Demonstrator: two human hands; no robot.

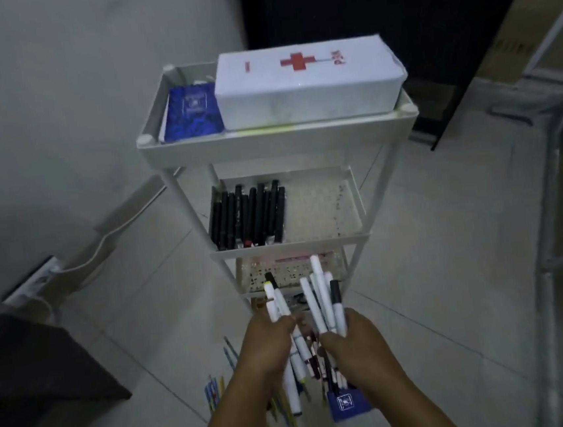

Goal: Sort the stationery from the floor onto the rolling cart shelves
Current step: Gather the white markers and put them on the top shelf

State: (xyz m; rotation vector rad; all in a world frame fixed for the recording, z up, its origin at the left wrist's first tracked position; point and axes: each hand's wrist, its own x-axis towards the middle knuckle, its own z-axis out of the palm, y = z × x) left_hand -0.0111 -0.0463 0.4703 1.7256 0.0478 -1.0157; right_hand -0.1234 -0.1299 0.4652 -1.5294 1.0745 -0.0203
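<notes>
Hands are each clutching a loose fan of white markers: left hand [268,343], right hand [349,342], just before the cart [278,138]. Markers [319,302] are splaying unevenly, so one may be slipping free and dropping among pens [218,391] lying on the floor [453,300].

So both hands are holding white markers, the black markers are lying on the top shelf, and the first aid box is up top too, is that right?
Not quite. The head view shows the black markers on the middle shelf, not the top one. The rest holds: the left hand and right hand each hold white markers, and the first aid box sits on the top shelf.
</notes>
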